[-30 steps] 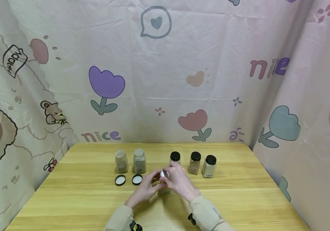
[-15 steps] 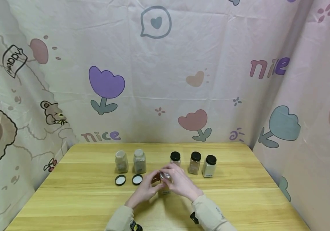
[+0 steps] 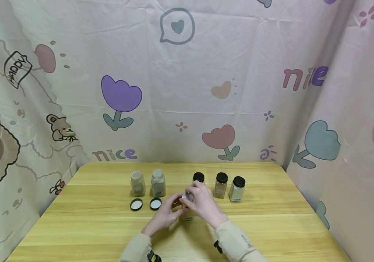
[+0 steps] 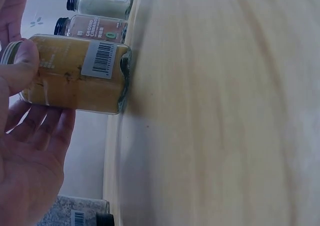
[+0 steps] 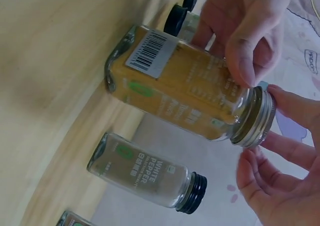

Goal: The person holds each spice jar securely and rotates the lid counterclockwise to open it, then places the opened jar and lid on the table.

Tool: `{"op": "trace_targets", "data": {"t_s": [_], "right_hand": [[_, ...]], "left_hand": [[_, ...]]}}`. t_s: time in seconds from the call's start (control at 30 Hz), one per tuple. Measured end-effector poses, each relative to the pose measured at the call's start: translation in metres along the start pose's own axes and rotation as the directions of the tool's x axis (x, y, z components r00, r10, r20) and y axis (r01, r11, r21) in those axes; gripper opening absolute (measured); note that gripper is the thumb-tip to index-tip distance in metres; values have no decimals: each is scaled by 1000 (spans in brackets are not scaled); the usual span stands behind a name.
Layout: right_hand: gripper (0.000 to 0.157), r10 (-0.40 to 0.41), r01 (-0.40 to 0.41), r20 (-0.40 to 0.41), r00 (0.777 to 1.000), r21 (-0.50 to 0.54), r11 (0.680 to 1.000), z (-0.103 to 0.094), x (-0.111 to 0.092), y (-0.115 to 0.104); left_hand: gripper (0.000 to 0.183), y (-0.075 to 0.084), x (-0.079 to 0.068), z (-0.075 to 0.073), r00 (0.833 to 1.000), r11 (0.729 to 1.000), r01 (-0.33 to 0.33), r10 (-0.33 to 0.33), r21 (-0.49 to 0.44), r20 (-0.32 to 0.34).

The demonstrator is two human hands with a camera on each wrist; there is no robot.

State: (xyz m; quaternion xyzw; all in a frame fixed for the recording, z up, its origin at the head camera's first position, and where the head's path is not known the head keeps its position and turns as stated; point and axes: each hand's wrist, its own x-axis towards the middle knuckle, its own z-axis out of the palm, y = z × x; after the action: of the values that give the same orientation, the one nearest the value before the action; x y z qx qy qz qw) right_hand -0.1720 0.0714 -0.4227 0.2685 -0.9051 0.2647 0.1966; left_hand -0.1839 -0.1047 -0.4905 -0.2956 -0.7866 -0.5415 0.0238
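Observation:
A square glass spice jar (image 5: 170,88) of orange-brown powder stands upright on the table. Its label carries a barcode, and a silver metal lid (image 5: 257,117) sits on its neck. My left hand (image 3: 166,214) grips the body from the left, thumb on the near side and fingers behind, as the left wrist view shows at the jar's upper part (image 4: 75,73). At the top, my right hand (image 3: 203,203) pinches the lid between thumb and fingers. From the head, most of the jar is hidden behind both hands.
Two jars with pale tops, a left one (image 3: 137,183) and a right one (image 3: 158,183), stand behind, with upturned black lids (image 3: 136,204) before them. Black-capped jars stand at back right: a partly covered one (image 3: 198,177), ground cinnamon (image 3: 220,186) and a pale one (image 3: 237,190).
My right hand's fingers have shifted round the silver lid, swinging one way and then back with the wrist. My left hand and the jar have stayed in place.

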Motion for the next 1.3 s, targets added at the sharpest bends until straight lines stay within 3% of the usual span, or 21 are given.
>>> {"op": "trace_targets", "data": {"t_s": [0.27,0.63,0.77,1.03,1.3], "right_hand": [[20,23,-23,73,997,-9,1000,-5,2,-3],[23,-39,25,116,992,119,993,-6,-2,3],[30,-48,32,96,994,161,986,-4,-5,6],[36,-42,44,-73,996,32,999,4,-7,10],[27,9,-11,18,1000,94,996,-2,-4,6]], "left_hand": [[44,2,0,1,1000,1000,10,-10,-5,6],[44,1,-1,0,1000,1000,17,-17,-3,1],[44,0,-1,0,1000,1000,21,-21,-6,2],[43,1,0,0,999,999,33,-33,-20,19],[44,3,0,0,999,998,37,-36,-43,26]]}}
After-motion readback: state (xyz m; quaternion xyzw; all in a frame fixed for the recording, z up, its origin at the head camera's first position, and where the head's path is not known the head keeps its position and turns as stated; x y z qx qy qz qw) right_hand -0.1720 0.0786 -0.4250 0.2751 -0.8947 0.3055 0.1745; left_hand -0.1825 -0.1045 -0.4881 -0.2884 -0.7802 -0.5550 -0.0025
